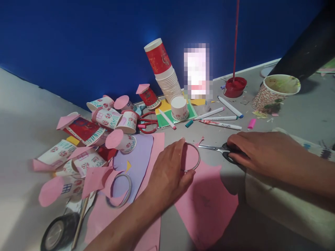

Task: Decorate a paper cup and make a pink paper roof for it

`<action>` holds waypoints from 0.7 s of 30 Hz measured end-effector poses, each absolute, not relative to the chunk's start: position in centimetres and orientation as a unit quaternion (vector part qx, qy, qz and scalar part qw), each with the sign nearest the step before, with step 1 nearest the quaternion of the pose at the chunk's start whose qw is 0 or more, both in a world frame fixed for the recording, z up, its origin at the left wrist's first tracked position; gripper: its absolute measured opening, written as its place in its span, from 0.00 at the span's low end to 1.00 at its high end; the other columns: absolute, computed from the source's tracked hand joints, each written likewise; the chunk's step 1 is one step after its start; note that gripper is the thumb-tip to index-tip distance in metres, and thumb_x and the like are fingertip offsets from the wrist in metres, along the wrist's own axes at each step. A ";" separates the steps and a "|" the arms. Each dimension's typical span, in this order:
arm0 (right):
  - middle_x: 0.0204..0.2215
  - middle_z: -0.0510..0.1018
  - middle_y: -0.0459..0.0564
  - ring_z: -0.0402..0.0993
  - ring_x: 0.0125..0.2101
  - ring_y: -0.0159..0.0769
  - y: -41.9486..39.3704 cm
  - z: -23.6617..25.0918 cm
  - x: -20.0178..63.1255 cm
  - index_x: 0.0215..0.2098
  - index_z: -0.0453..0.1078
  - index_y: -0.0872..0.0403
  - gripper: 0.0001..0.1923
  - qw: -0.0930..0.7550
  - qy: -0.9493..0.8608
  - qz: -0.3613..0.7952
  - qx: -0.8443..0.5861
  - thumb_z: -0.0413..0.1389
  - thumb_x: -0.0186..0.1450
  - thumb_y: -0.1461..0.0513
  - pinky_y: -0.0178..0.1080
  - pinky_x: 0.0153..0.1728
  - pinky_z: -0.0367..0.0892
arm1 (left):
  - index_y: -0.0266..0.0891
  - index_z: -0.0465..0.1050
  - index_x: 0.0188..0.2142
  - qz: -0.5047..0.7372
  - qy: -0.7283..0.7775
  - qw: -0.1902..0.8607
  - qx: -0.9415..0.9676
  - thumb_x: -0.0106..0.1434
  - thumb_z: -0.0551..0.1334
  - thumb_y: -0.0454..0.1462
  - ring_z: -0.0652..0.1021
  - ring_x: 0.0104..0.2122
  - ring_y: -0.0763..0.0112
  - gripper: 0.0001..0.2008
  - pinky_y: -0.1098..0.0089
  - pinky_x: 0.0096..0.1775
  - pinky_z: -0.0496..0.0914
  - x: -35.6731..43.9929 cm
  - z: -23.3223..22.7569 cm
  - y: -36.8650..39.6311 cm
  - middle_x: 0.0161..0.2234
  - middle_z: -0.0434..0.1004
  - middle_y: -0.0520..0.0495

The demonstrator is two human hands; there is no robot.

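My left hand (170,167) has its fingers and thumb closed around the edge of a thin grey ring (200,158), which rests on a sheet of pink paper (211,195). To its right, my right hand (246,148) grips a pair of scissors (209,147) by the dark handles. Their blades look nearly together and point left toward the ring; a pink paper scrap (201,140) lies by the tips. A second grey ring (128,195) lies at the lower left among curled pink paper. My right fingers partly hide the scissor handles.
Decorated paper cups (107,116) with pink paper tops crowd the left. A leaning cup stack (167,80) and several markers (222,118) are behind. Red-handled scissors (149,122) lie nearby. A red paint pot (235,87) and a stained cup (277,90) stand back right. Black tape (59,230) sits front left.
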State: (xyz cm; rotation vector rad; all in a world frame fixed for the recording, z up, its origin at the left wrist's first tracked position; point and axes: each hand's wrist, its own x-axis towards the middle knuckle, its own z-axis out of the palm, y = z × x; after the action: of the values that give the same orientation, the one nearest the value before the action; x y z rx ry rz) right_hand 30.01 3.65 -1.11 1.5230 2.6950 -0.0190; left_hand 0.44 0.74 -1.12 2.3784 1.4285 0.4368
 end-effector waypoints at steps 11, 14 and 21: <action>0.21 0.73 0.46 0.66 0.18 0.41 4.1 -1.5 31.4 0.31 0.67 0.48 0.10 0.032 0.849 -0.004 0.528 0.53 0.70 0.55 0.39 0.25 0.40 | 0.44 0.41 0.74 0.175 0.502 0.190 0.826 0.66 0.66 0.37 0.67 0.67 0.44 0.45 0.41 0.62 0.71 -0.5 -1.8 0.4 0.69 0.60 0.29; 0.22 0.76 0.48 0.69 0.19 0.41 4.3 -1.5 31.4 0.31 0.68 0.47 0.10 0.059 0.826 -0.047 0.558 0.55 0.70 0.55 0.39 0.23 0.41 | 0.42 0.49 0.72 0.212 0.511 0.203 0.808 0.66 0.68 0.42 0.68 0.66 0.45 0.41 0.44 0.60 0.73 -0.8 -1.0 0.2 0.66 0.61 0.30; 0.21 0.73 0.46 0.68 0.20 0.39 4.3 -3.4 32.9 0.30 0.68 0.47 0.15 0.017 0.811 -0.080 0.580 0.59 0.69 0.48 0.41 0.23 0.45 | 0.41 0.73 0.46 0.252 0.478 0.090 0.837 0.68 0.59 0.30 0.77 0.37 0.63 0.10 0.62 0.37 0.74 0.2 0.2 -2.6 0.38 0.78 0.44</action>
State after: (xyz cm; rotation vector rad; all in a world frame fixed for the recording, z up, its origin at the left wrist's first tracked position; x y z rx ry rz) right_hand 32.86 4.28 -3.41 1.8023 2.5193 -0.2501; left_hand 0.16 -2.57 0.23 2.4883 1.4211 0.7485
